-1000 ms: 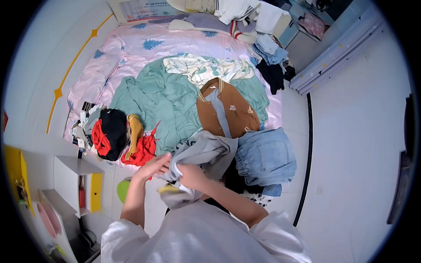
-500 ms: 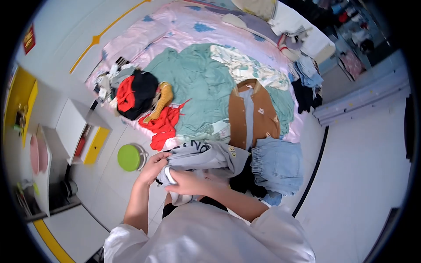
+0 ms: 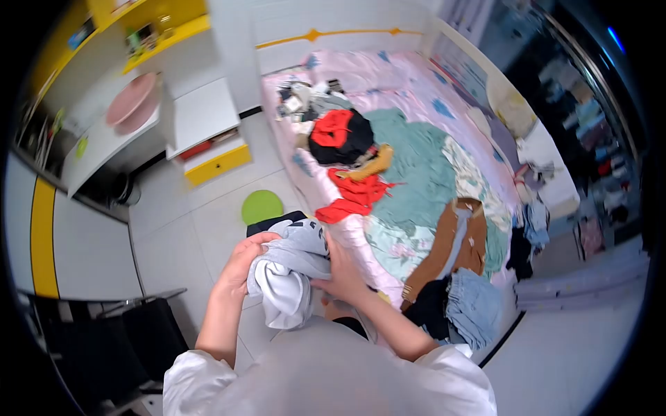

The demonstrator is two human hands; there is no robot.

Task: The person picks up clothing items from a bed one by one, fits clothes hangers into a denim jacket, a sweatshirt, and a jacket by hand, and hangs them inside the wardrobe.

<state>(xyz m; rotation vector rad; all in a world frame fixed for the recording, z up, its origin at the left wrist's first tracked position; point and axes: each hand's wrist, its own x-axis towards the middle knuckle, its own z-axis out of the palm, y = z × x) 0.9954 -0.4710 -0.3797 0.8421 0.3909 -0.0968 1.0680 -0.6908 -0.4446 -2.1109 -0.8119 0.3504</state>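
A grey sweatshirt (image 3: 295,251) with dark lettering and a pale inner side hangs bunched in front of my body. My left hand (image 3: 243,262) is closed on its left edge, fingers partly hidden in the cloth. On the opposite side my right hand (image 3: 342,272) grips the same cloth, its fingertips mostly covered. Part of the sweatshirt droops in a pale fold between my forearms. Behind it, dark cloth (image 3: 277,222) shows near a green stool (image 3: 262,207); whether it belongs to the sweatshirt I cannot tell.
The bed (image 3: 409,76) carries a red-and-black clothing pile (image 3: 361,142), red cloth (image 3: 354,197), a green cover (image 3: 416,159) and a brown jacket (image 3: 466,239). Folded jeans (image 3: 474,305) lie at its near corner. A black chair (image 3: 149,340), white cabinet (image 3: 201,114) and pink basin (image 3: 132,104) stand left.
My view has turned left, bringing the black chair into sight. The sweatshirt, spread out toward the bed before, is now gathered between my hands. My right hand has moved to its right side.
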